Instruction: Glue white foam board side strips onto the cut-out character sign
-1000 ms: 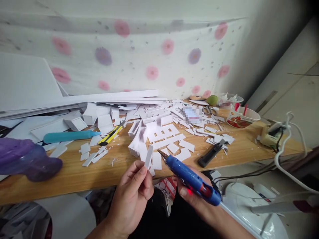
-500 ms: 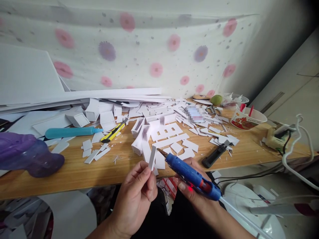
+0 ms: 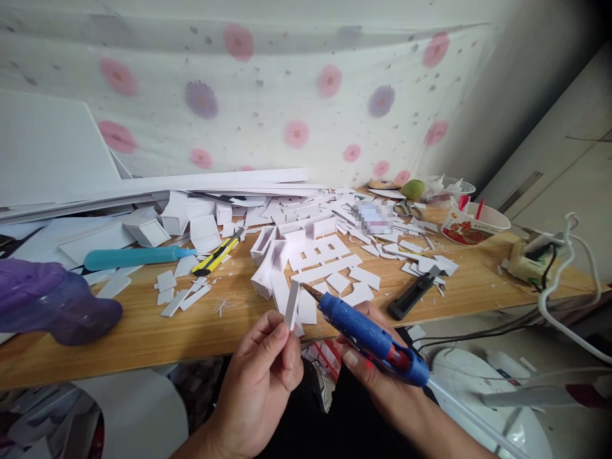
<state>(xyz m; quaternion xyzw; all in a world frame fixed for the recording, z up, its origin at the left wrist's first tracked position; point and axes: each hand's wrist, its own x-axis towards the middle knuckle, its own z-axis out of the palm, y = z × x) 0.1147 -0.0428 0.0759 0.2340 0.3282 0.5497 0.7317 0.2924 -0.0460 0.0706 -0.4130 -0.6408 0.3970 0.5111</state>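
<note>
Between thumb and fingers, my left hand (image 3: 268, 370) pinches a small white foam board strip (image 3: 293, 306), held upright in front of the table edge. My right hand (image 3: 370, 363) is wrapped round a blue hot glue gun (image 3: 368, 335), whose nozzle points left at the strip's upper edge. Whether the tip touches the strip I cannot tell. A white glue stick (image 3: 473, 411) runs out of the gun's back. Just beyond the strip stands a white model assembly (image 3: 275, 255) of joined board pieces, beside a flat piece with square cut-outs (image 3: 318, 253).
On the wooden table (image 3: 191, 341) lie a yellow utility knife (image 3: 217, 253), a teal tube (image 3: 136, 256), a black cutter (image 3: 414, 294) and many white scraps. A purple object (image 3: 60, 303) sits left. A paper bowl (image 3: 473, 223), scissors (image 3: 406, 208) and cables (image 3: 549, 306) are on the right.
The view has shifted slightly. Both hands keep their grips, with the glue gun's nozzle still beside the top of the strip.
</note>
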